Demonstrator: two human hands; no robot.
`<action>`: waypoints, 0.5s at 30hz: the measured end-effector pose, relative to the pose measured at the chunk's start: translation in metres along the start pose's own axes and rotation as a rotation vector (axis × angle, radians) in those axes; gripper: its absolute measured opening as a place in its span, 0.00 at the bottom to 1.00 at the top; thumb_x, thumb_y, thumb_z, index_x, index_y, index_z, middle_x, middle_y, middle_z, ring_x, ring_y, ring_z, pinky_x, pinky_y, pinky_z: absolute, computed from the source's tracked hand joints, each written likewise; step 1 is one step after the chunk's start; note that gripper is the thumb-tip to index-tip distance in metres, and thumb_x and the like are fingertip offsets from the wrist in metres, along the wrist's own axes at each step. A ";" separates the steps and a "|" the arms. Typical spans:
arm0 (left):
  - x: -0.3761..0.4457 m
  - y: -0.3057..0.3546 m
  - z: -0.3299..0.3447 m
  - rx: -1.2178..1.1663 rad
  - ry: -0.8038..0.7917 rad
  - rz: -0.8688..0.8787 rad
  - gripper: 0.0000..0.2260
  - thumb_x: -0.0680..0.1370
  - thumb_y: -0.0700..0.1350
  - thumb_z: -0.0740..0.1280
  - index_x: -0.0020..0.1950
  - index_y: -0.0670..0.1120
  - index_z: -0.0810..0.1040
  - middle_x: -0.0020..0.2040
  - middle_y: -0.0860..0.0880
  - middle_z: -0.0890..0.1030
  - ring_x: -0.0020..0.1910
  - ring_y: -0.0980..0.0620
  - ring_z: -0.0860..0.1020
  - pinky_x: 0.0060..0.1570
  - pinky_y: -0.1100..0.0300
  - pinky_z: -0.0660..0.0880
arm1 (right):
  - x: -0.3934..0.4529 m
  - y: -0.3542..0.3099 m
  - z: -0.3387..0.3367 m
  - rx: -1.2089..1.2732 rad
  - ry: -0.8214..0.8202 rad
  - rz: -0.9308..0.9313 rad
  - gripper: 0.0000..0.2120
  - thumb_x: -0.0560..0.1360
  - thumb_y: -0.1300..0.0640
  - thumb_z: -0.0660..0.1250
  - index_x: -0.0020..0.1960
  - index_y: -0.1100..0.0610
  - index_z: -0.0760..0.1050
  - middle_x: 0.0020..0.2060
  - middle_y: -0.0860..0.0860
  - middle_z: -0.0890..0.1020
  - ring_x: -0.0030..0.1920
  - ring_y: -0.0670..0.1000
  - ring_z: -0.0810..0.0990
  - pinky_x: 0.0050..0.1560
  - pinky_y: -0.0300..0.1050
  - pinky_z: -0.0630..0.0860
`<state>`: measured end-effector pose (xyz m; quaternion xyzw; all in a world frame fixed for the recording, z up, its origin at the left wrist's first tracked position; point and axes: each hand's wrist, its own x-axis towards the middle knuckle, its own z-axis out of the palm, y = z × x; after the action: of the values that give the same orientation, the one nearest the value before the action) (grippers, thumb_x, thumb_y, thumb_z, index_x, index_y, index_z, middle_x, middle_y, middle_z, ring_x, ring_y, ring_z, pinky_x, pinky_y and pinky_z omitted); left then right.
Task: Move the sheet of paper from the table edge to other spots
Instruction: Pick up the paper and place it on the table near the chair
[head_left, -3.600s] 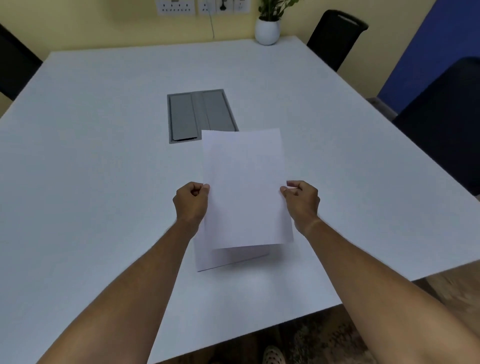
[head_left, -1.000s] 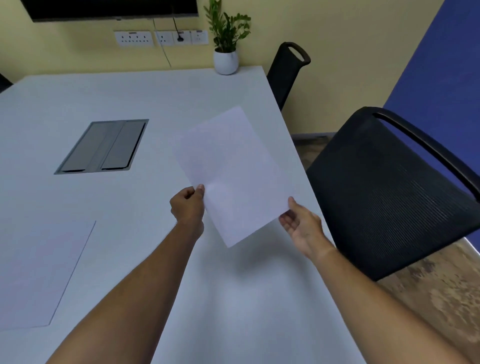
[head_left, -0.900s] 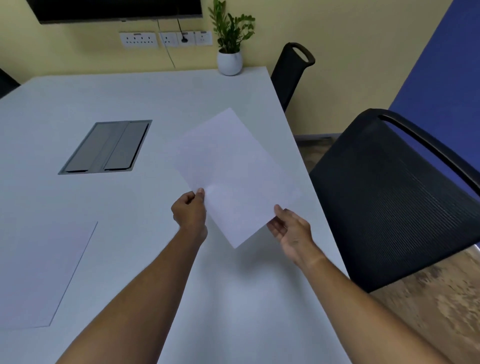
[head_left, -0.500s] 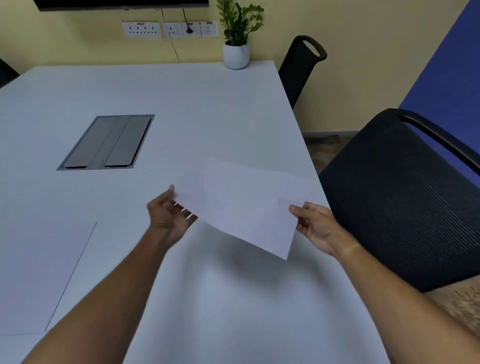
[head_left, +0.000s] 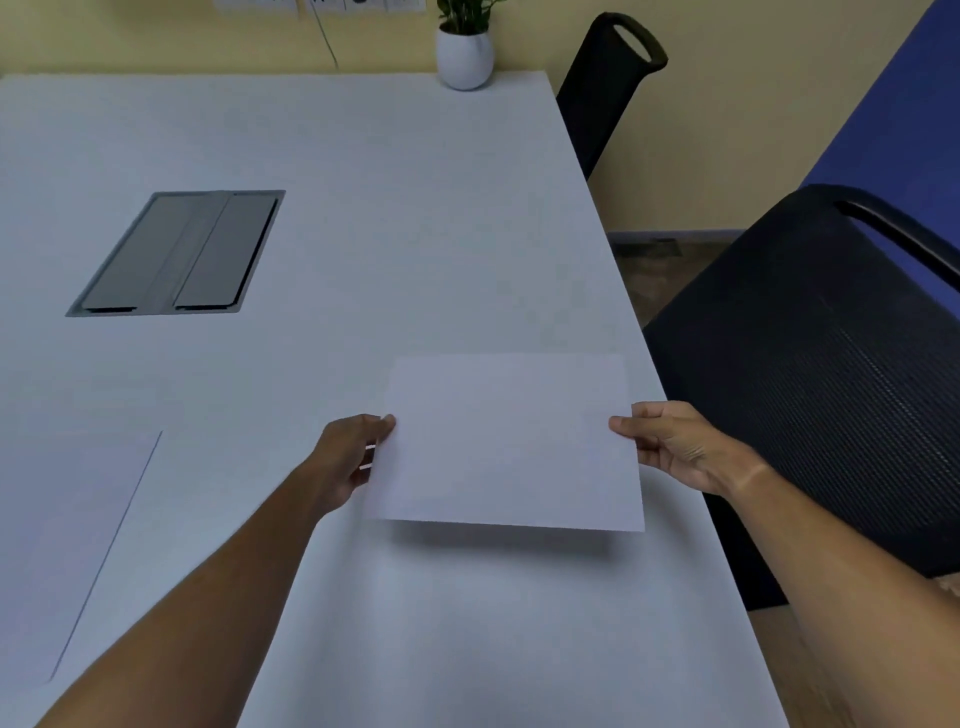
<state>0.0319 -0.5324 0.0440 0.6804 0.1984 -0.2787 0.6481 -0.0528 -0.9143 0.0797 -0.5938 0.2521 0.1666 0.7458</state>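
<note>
A white sheet of paper (head_left: 511, 441) hangs level and landscape a little above the white table (head_left: 395, 218), close to the table's right edge; its shadow lies below its near edge. My left hand (head_left: 348, 457) pinches the sheet's left edge, thumb on top, fingers under the paper. On the sheet's right edge my right hand (head_left: 675, 447) grips it the same way. Both forearms reach in from the bottom of the view.
Another white sheet (head_left: 67, 551) lies flat at the near left. A grey cable hatch (head_left: 176, 254) is set into the table's middle. A white pot with a plant (head_left: 464, 57) stands at the far edge. Two black chairs (head_left: 831, 374) stand along the right side.
The sheet has turned from a tilted, diagonal hold to level and landscape, and has come down toward the table near its right edge. Both hands have shifted to its short edges.
</note>
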 end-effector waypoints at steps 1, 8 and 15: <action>0.003 -0.002 0.003 0.018 0.017 0.012 0.07 0.77 0.46 0.71 0.41 0.44 0.79 0.43 0.47 0.85 0.40 0.48 0.82 0.39 0.57 0.77 | 0.002 0.003 -0.001 -0.009 0.041 0.006 0.07 0.67 0.63 0.77 0.41 0.62 0.81 0.47 0.58 0.86 0.44 0.51 0.86 0.41 0.41 0.82; 0.023 -0.020 0.022 0.103 0.166 0.062 0.07 0.74 0.40 0.74 0.37 0.44 0.78 0.40 0.47 0.85 0.37 0.51 0.84 0.29 0.63 0.77 | 0.028 0.026 -0.009 -0.053 0.300 0.061 0.11 0.71 0.65 0.76 0.53 0.64 0.80 0.37 0.52 0.84 0.33 0.45 0.82 0.32 0.37 0.79; 0.040 -0.034 0.044 0.184 0.256 0.058 0.06 0.73 0.41 0.74 0.40 0.40 0.80 0.44 0.44 0.84 0.41 0.48 0.84 0.33 0.60 0.79 | 0.058 0.045 -0.015 -0.125 0.476 0.087 0.09 0.73 0.67 0.73 0.53 0.68 0.80 0.41 0.58 0.83 0.37 0.51 0.82 0.38 0.46 0.82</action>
<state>0.0361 -0.5767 -0.0075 0.7721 0.2332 -0.1879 0.5605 -0.0324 -0.9216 0.0077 -0.6496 0.4353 0.0692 0.6194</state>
